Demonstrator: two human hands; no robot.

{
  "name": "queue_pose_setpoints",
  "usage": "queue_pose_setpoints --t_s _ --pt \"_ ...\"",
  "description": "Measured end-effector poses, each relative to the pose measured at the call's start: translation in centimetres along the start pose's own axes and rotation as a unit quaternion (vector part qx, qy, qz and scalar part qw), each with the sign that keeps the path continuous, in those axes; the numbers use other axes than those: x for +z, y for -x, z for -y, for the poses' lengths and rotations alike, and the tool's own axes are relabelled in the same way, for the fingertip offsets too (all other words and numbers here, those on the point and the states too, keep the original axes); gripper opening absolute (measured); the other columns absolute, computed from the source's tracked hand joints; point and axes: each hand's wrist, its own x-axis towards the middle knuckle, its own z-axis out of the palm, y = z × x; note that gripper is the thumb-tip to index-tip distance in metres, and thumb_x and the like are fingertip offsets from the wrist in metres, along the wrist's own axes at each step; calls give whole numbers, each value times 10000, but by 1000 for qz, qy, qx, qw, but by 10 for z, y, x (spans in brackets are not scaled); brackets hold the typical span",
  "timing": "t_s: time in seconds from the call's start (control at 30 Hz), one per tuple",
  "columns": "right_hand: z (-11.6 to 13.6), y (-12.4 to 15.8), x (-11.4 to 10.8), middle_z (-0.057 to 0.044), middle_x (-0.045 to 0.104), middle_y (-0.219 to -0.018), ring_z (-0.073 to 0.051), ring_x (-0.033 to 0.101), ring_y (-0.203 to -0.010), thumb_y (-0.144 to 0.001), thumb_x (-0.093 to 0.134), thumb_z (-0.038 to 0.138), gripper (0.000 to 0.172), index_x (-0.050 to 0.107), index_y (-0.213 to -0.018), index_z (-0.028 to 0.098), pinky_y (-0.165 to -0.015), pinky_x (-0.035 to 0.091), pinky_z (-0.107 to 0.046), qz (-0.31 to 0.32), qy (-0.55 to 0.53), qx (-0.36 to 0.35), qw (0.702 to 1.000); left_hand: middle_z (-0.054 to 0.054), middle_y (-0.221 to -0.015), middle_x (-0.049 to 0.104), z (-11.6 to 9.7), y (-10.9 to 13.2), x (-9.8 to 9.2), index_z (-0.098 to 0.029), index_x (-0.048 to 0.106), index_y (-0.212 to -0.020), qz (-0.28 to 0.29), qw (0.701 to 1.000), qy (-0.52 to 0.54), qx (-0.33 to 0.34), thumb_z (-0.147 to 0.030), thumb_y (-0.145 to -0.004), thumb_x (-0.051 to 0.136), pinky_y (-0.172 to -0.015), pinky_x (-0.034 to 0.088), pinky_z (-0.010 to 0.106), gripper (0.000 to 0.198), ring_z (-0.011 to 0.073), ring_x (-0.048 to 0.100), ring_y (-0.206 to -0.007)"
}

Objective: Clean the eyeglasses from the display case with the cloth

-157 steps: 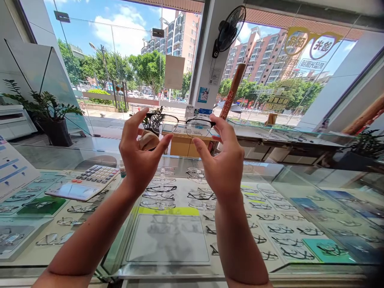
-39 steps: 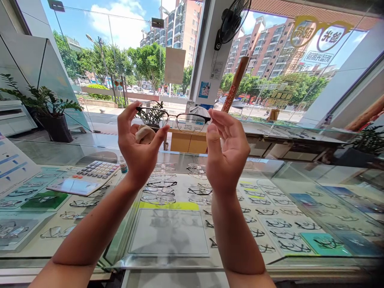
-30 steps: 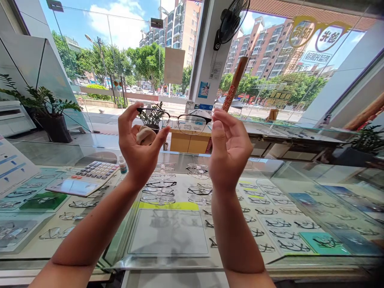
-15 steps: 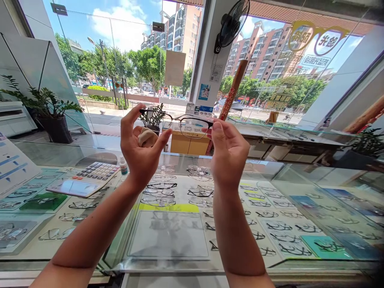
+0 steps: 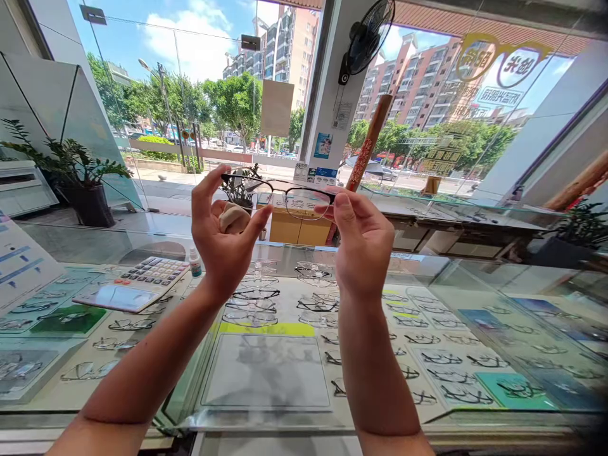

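A pair of eyeglasses [image 5: 304,189] with dark upper rims and clear lenses is held up in front of me, above the glass counter. My left hand [image 5: 223,225] grips its left end between index finger and thumb. Tucked under the curled fingers of that hand is a beige, cloth-like wad [image 5: 234,218]. My right hand [image 5: 363,240] pinches the right end of the frame near the hinge, thumb towards me. The temples of the glasses are mostly hidden.
Below lies a glass display counter [image 5: 209,367] with several rows of eyeglasses inside. A light tray [image 5: 266,373] sits at its front. To the left are a calculator [image 5: 154,269], a small spray bottle [image 5: 195,263] and a printed sheet [image 5: 23,266]. A wall fan [image 5: 370,38] hangs ahead.
My right hand has turned very slightly, and the right end of the glasses has shifted a little to the left. My left hand is almost still.
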Motion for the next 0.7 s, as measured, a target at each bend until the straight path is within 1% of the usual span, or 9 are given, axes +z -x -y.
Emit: queue_pose_setpoints --t_s 0.1,0.33,0.57,0.7 --pt "2 0 0 -51 861 -1114 -202 818 -910 -1060 728 621 378 840 -1140 269 -913 696 -422 -5 19 5 1000 127 -1640 650 0 0 0 -374 635 -1491 4 1000 1 -5 -443 -833 1011 -509 463 302 761 130 645 -722" --pt "2 0 -1 -53 860 -1107 -195 796 -892 -1070 716 611 366 829 -1144 271 -883 679 -410 2 23 6 1000 116 -1628 655 3 1 -1 -376 626 -1501 10 1000 13 -7 -416 -834 1010 -545 485 316 770 133 658 -738" --pt "1 0 -1 -80 868 -1166 -204 790 -933 -1084 700 596 363 821 -1174 266 -862 653 -401 13 20 11 1000 107 -1668 622 7 0 -3 -388 614 -1512 23 999 21 -11 -419 -824 1016 -563 494 316 797 148 708 -802" --pt "1 -1 -1 -84 869 -1153 -215 799 -976 -1068 723 593 356 818 -1151 259 -862 649 -397 6 14 14 1000 114 -1660 631 8 0 -3 -377 609 -1519 17 1000 3 4 -427 -831 1012 -606 537 321 799 170 735 -866"
